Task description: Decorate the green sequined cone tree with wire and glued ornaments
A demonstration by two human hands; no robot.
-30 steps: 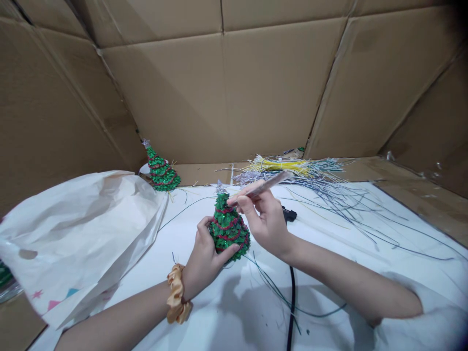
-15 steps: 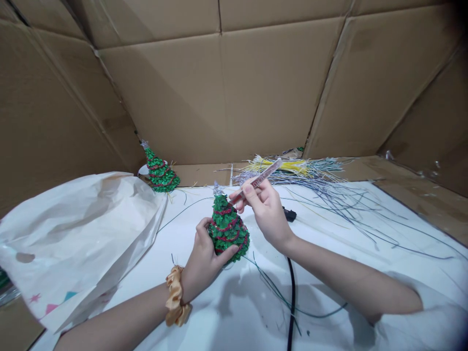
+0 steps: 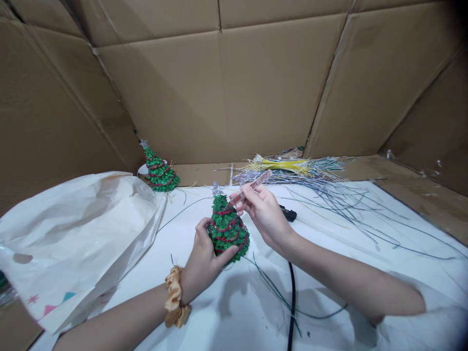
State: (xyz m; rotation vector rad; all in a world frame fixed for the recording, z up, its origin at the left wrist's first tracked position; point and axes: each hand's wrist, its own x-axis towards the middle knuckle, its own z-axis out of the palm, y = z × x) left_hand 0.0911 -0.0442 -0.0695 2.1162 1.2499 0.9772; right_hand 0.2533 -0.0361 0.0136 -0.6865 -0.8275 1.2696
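A small green Christmas tree (image 3: 227,229) with red garlands and a clear star on top stands on the white tabletop. My left hand (image 3: 206,256) is closed around its lower left side, thumb across the front. Between thumb and fingers, my right hand (image 3: 266,214) pinches a slim, flat, see-through strip with reddish lettering (image 3: 262,180); I cannot tell its exact kind. The strip slants down to the left, and its pointed lower end meets the upper right of the tree, by the top garland. My right fingers partly cover the strip.
A similar tree (image 3: 160,171) stands at the back left, beside a white plastic bag (image 3: 95,234). Bundled yellow, white and dark wires (image 3: 292,166) spread over the back right. A black cable (image 3: 292,302) and loose green wires (image 3: 274,287) lie in front. Cardboard walls (image 3: 219,97) enclose the table.
My right hand has lowered the strip slightly and to the left, so its tip sits lower on the tree. The left hand and the tree have stayed nearly still.
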